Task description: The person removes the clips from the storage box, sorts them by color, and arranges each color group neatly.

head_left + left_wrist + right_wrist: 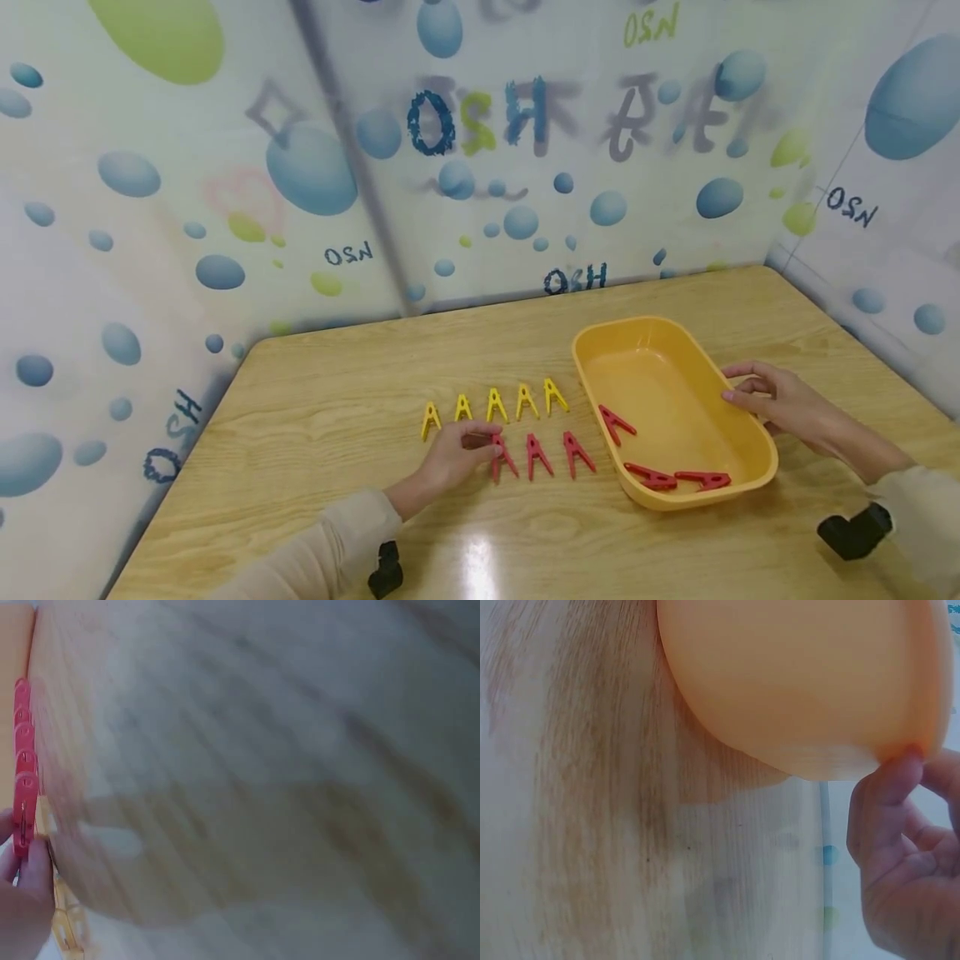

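Note:
My left hand [450, 460] pinches the leftmost red clothespin [504, 460], standing in a short row on the table. In the left wrist view, thumb and fingertips [39, 859] are at the lower part of that red clothespin [25, 814]. Two more red clothespins [537, 457] stand to its right. My right hand [783, 407] grips the right rim of an orange-yellow plastic basin [738, 417], thumb over the edge and fingers outside; the right wrist view shows the hand [915, 862] at the basin's rim. Three red clothespins [651, 477] lie inside the basin along its near and left sides.
Several yellow clothespins [495, 405] stand in a row just behind the red ones, left of the basin. The wooden table [337, 383] meets a curtain [510, 208] with a bubble print at the back, and curtains also hang at both sides.

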`<action>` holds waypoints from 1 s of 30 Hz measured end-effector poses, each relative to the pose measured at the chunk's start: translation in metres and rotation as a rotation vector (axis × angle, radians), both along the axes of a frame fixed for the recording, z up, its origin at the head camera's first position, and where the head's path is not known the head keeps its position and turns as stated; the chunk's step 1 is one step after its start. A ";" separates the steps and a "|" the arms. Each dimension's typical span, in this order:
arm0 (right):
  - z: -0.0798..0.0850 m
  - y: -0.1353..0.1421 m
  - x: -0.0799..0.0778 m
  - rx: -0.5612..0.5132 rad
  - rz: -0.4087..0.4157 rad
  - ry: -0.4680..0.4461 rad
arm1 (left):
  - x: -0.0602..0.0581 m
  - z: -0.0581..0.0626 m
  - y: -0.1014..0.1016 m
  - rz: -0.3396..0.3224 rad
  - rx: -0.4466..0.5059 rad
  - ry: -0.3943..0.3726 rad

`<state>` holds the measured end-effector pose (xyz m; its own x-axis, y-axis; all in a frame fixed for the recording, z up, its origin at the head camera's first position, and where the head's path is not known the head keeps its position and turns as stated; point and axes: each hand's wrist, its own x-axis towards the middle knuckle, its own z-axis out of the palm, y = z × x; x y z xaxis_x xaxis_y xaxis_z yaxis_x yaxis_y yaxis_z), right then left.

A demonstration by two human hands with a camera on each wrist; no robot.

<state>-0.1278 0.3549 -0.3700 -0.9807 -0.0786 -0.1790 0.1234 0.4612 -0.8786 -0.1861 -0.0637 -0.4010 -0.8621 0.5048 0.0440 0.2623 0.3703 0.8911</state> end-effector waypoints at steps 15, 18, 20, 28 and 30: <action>-0.001 0.001 -0.001 0.013 -0.009 0.000 | 0.010 0.017 0.010 0.027 -0.009 -0.023; 0.000 0.001 -0.001 0.021 -0.010 -0.002 | 0.016 0.030 0.011 0.017 -0.011 -0.029; 0.000 0.001 -0.001 0.025 -0.011 0.001 | 0.015 0.027 0.010 0.005 -0.007 -0.028; 0.000 0.000 0.000 0.026 -0.012 0.006 | 0.000 0.014 0.003 -0.025 -0.046 -0.016; 0.000 0.000 -0.001 0.023 -0.014 0.007 | -0.003 0.019 0.006 -0.044 -0.045 0.000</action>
<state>-0.1283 0.3554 -0.3699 -0.9829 -0.0604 -0.1737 0.1241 0.4795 -0.8687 -0.1888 -0.0577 -0.3822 -0.8390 0.5438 0.0207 0.2795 0.3979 0.8738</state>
